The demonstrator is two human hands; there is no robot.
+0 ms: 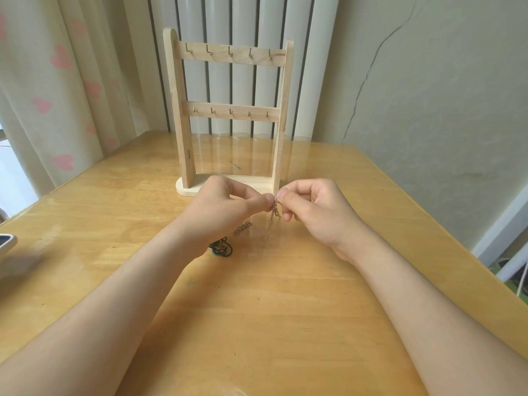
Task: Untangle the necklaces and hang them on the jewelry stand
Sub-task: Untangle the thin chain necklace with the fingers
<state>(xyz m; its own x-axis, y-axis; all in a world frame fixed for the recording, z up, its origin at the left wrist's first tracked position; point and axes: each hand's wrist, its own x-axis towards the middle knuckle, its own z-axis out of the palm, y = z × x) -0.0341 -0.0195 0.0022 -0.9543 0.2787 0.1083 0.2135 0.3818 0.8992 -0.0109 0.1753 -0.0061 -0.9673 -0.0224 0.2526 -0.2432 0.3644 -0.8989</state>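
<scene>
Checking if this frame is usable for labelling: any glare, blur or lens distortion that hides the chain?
Head view: soft daylight; sheen on the glossy wooden table leaves the thin silver chain necklace faint where the left hand and right hand pinch it; wide-angle distortion skews the pale wooden jewelry stand; the grey object at the left edge is blurred.

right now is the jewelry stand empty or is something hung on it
Empty: both rows of hooks on the jewelry stand are bare. The left hand and right hand pinch the silver chain.
</scene>
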